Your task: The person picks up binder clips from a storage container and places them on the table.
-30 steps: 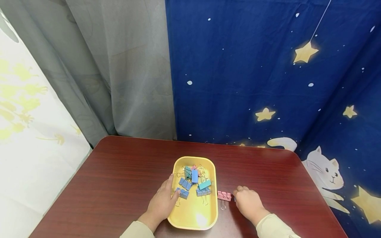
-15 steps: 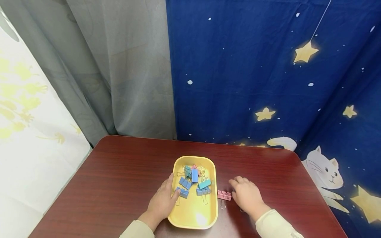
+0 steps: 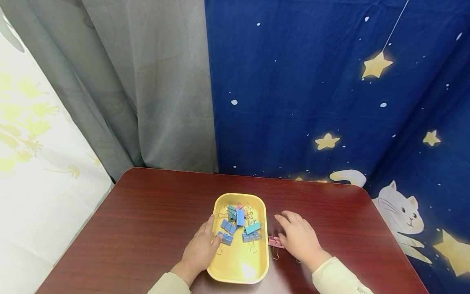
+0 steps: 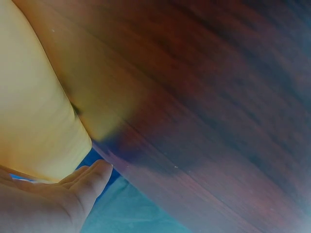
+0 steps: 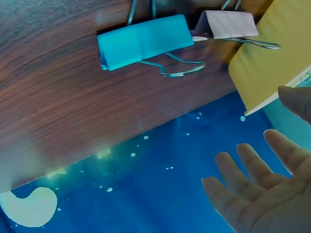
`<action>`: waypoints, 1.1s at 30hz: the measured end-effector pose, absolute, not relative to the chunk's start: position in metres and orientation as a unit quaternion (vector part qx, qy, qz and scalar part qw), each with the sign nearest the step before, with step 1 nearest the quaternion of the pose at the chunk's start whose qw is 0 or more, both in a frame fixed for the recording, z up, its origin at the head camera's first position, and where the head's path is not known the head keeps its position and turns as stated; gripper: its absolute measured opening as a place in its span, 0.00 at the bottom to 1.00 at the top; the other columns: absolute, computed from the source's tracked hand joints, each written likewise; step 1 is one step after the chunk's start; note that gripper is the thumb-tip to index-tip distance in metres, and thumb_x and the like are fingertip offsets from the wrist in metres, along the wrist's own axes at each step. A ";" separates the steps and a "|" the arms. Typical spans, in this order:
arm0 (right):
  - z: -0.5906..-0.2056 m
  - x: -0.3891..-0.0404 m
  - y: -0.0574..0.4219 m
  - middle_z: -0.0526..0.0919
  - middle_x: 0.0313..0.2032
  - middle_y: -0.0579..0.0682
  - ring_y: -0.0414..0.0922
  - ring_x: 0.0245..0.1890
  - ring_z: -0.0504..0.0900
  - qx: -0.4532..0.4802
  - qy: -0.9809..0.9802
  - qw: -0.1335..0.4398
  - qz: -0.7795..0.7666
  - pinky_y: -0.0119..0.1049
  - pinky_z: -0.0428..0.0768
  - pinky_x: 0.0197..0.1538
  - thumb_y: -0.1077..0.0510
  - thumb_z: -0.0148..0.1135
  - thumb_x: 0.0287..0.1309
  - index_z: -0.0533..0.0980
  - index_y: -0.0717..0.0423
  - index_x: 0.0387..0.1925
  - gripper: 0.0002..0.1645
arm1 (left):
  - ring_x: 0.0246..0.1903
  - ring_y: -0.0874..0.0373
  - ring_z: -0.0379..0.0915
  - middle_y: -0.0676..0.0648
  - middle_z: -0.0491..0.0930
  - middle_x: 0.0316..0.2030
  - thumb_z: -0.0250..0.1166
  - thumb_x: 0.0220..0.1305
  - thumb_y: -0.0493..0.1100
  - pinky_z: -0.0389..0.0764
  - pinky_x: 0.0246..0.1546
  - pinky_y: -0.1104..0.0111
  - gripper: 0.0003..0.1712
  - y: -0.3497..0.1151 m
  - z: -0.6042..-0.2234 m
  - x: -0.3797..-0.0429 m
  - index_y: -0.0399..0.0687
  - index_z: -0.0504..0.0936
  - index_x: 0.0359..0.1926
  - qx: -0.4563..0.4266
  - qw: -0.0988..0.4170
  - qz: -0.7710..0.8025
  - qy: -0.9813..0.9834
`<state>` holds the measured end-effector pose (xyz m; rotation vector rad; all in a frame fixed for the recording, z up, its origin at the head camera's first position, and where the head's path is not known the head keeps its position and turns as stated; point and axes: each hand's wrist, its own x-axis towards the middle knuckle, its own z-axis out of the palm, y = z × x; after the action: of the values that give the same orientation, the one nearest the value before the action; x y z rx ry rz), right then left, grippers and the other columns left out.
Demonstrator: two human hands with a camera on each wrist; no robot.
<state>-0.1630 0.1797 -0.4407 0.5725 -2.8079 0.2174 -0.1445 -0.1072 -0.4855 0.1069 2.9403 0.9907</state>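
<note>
A yellow tray [image 3: 235, 263] holds several blue, green and pink binder clips, mostly toward its far end. My left hand [image 3: 198, 249] holds the tray's left side, thumb over the rim and fingers along the outer wall. In the left wrist view, those fingers [image 4: 95, 177] lie near the tray's side. My right hand [image 3: 301, 239] hovers right of the tray, fingers spread and holding nothing. Beneath it lies a pink binder clip [image 3: 275, 241], partly covered. The right wrist view shows a large blue binder clip [image 5: 146, 42] beside the pink clip [image 5: 231, 24]; my hand mostly hides the blue one in the head view.
The dark red wooden table [image 3: 154, 212] extends left, right and behind the tray. A grey curtain [image 3: 172, 102] and a blue star-patterned curtain [image 3: 286, 102] hang behind its far edge.
My right hand's fingers have uncurled from beside the blue binder clip and spread, and the hand has shifted left over the pink clip. The left hand and tray stay put.
</note>
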 end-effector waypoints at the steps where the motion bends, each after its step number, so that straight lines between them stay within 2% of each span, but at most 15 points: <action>1: -0.441 -0.163 0.179 0.79 0.52 0.58 0.56 0.53 0.77 0.200 -0.967 0.134 0.078 0.54 0.77 0.53 0.57 0.75 0.42 0.79 0.56 0.53 0.31 | 0.65 0.38 0.62 0.33 0.63 0.67 0.55 0.70 0.51 0.68 0.59 0.45 0.39 -0.107 -0.486 -0.144 0.40 0.53 0.74 0.036 0.019 0.318 0.947; 10: -0.437 -0.164 0.166 0.77 0.54 0.57 0.55 0.55 0.76 0.239 -0.956 0.127 0.113 0.53 0.77 0.54 0.56 0.74 0.43 0.77 0.55 0.55 0.33 | 0.64 0.37 0.62 0.33 0.63 0.66 0.55 0.70 0.51 0.68 0.59 0.45 0.39 -0.107 -0.484 -0.143 0.40 0.53 0.74 0.039 0.020 0.315 0.948; 19: -0.437 -0.164 0.156 0.78 0.51 0.54 0.53 0.53 0.77 0.287 -0.938 0.154 0.118 0.50 0.78 0.52 0.57 0.74 0.40 0.78 0.54 0.53 0.32 | 0.65 0.38 0.62 0.33 0.63 0.67 0.55 0.70 0.51 0.68 0.60 0.45 0.39 -0.107 -0.486 -0.144 0.40 0.52 0.74 0.036 0.020 0.313 0.949; 27: -0.440 -0.164 0.147 0.77 0.52 0.53 0.50 0.55 0.76 0.304 -0.936 0.132 0.116 0.46 0.78 0.54 0.58 0.73 0.38 0.78 0.53 0.53 0.33 | 0.64 0.37 0.62 0.33 0.63 0.66 0.55 0.70 0.51 0.69 0.59 0.45 0.39 -0.107 -0.485 -0.144 0.40 0.52 0.74 0.040 0.019 0.308 0.950; 33: -0.439 -0.164 0.140 0.76 0.54 0.52 0.50 0.56 0.75 0.304 -0.940 0.097 0.120 0.47 0.77 0.55 0.55 0.73 0.41 0.77 0.53 0.55 0.34 | 0.64 0.37 0.62 0.32 0.63 0.66 0.55 0.70 0.51 0.69 0.59 0.45 0.39 -0.107 -0.484 -0.144 0.40 0.52 0.74 0.036 0.023 0.309 0.950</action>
<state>-0.1643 0.1403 -0.4389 0.9011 -2.7840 0.3558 -0.1435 -0.1067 -0.4841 0.1128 2.9424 0.9575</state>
